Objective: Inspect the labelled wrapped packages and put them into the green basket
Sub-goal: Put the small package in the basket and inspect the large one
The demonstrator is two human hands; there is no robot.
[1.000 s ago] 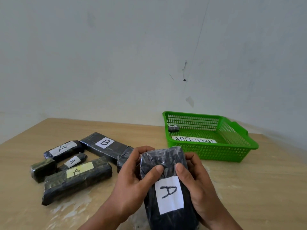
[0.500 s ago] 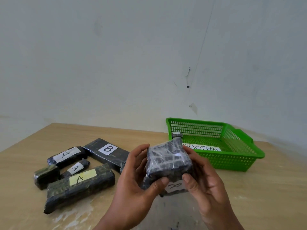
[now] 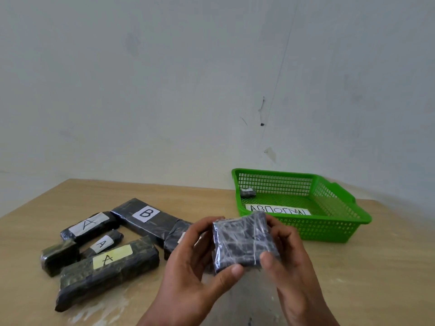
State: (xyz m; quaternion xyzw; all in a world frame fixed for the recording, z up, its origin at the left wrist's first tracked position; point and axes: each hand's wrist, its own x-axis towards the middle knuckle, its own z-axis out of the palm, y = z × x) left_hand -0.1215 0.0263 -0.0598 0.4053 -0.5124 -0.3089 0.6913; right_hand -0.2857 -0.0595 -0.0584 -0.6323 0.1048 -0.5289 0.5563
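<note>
Head view: gripping a black wrapped package (image 3: pixel 243 241) with left hand (image 3: pixel 188 267) and right hand (image 3: pixel 292 260), fingers and thumbs curled round its edges; holding it above the wooden table (image 3: pixel 353 278), near the green basket (image 3: pixel 329 231).

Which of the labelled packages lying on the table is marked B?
The long black package at the back of the pile: its white label reads B; the three other readable labels read A.
</note>
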